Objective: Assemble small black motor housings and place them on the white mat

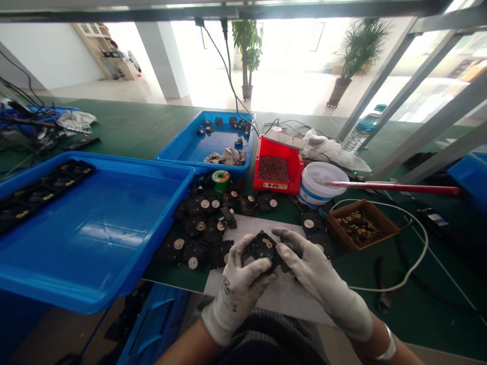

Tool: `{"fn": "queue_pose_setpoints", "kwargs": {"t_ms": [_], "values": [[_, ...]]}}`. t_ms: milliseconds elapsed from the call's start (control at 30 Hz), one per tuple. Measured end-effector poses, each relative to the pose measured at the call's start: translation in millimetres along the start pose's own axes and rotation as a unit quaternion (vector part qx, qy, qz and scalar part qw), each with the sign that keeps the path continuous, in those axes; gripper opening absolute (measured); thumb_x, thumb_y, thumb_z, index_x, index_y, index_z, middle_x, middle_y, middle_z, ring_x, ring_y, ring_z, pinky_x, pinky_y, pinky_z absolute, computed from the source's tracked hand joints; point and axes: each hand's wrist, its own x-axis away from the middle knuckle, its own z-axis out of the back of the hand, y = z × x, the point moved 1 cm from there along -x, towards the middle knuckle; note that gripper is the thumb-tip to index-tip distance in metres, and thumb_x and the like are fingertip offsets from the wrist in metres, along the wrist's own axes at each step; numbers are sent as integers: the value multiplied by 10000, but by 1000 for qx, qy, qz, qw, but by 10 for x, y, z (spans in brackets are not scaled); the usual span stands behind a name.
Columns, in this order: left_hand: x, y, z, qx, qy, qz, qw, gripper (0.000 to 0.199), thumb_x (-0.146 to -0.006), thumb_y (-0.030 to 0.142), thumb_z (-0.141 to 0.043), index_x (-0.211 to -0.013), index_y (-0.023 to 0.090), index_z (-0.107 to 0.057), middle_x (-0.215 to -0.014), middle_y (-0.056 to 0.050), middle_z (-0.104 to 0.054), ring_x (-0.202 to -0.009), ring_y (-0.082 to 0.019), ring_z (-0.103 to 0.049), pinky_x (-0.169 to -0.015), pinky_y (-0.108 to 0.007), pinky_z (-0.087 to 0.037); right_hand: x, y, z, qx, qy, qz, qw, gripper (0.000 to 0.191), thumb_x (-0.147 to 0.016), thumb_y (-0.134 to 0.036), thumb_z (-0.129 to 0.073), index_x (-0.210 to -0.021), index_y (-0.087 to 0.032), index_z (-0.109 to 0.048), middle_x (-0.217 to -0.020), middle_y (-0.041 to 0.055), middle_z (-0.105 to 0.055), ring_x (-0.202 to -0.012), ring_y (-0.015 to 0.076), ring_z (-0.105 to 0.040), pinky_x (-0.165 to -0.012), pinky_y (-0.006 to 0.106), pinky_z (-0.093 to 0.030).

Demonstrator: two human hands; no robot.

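Observation:
My left hand [243, 284], in a white glove with dirty fingertips, is closed around a small black square housing [262, 246]. Small brass-coloured gear-like parts [267, 243] show on its upper face. My right hand [310, 263], gloved too, grips the housing's right edge between thumb and fingers, with one finger raised. Its lower fingers are partly hidden. Beneath both hands lies a white paper sheet [300, 299]. To the left, several black units with silver discs [198, 225] are crowded together; a few more [309, 223] sit to the right.
A large blue tray [114, 228] stands left, a smaller blue tray [182, 147] behind. Around the back right are a red bin [294, 170] of brown granules, a white tub [323, 177] with a red stick [395, 187], a cardboard box [355, 243] of brass parts, and pliers [382, 284].

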Motion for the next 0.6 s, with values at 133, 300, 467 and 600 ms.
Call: {"fn": "queue_pose_setpoints", "kwargs": {"t_ms": [133,300,467,600], "values": [[-2,14,-51,-7,-7,-7,1000,107,-990,315,-683,-1040,272,-766,-1418,-107,-485,-1285,-302,-577,-996,-463,-637,-3,22,8,-2,7,3,1000,522,-892,-536,-641,-1246,-155,-687,-1225,162,-764,-1039,292,-746,-799,367,-648],[-39,30,-73,-20,-27,-6,999,177,-1004,268,-654,-1146,282,-759,-1446,-112,-445,-1325,-305,-543,-1029,-453,-614,-16,49,-19,-43,24,-20,999,504,-849,-549,-711,-1193,-181,-712,-1100,124,-783,-952,271,-736,-767,357,-630],[-73,-3,-73,-9,-43,-13,999,163,-1039,333,-591,-1093,258,-726,-1437,-113,-429,-1290,-276,-564,-983,-403,-631,-4,102,-42,-78,35,-60,995,625,-848,-611,-688,-1269,-150,-687,-910,74,-749,-674,184,-662,-574,290,-576],[-100,3,-62,-9,-49,-15,999,152,-1046,334,-573,-1063,252,-700,-1438,-119,-433,-1292,-276,-555,-973,-396,-634,29,107,-76,-112,52,-73,990,599,-833,-585,-747,-1262,-170,-705,-782,23,-719,-614,164,-640,-551,271,-567]]}}
